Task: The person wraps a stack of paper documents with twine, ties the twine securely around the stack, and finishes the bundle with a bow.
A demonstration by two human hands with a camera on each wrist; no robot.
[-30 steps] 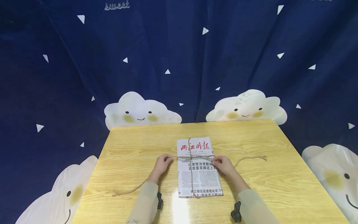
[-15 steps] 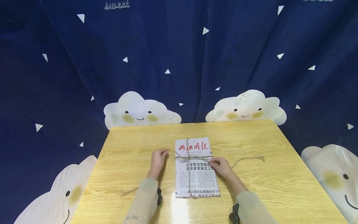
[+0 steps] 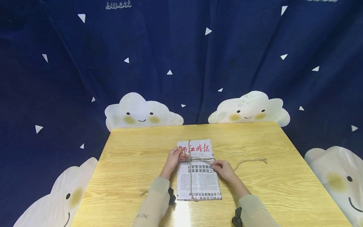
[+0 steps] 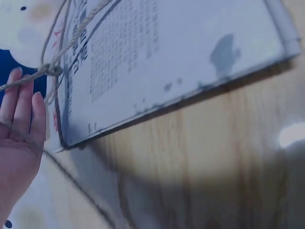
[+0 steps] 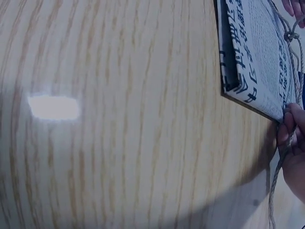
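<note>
A folded newspaper stack (image 3: pixel 205 184) lies on the wooden table, with brown twine (image 3: pixel 191 179) crossing it both ways. Where the strands cross, a knot (image 4: pixel 52 70) sits on top of the stack. Over the paper's left edge, my left hand (image 3: pixel 172 160) holds one twine end in a raised loop, its fingers reaching close to the knot. The left wrist view shows twine running across that palm; the thumb is hidden there. At the right edge my right hand (image 3: pixel 224 169) pinches the other end, which also trails past the fingers (image 5: pixel 287 129) in the right wrist view.
The table (image 3: pixel 255 142) stretches out on both sides of the paper. A frayed twine tail (image 3: pixel 255 160) rests on its right side, and another tail (image 3: pixel 144 191) shows beside the left sleeve. A dark blue curtain (image 3: pixel 193 63) with clouds hangs behind.
My left hand first went out to the left with its twine end, then came right over the paper to the knot. The left tail was drawn in. My right hand barely moved.
</note>
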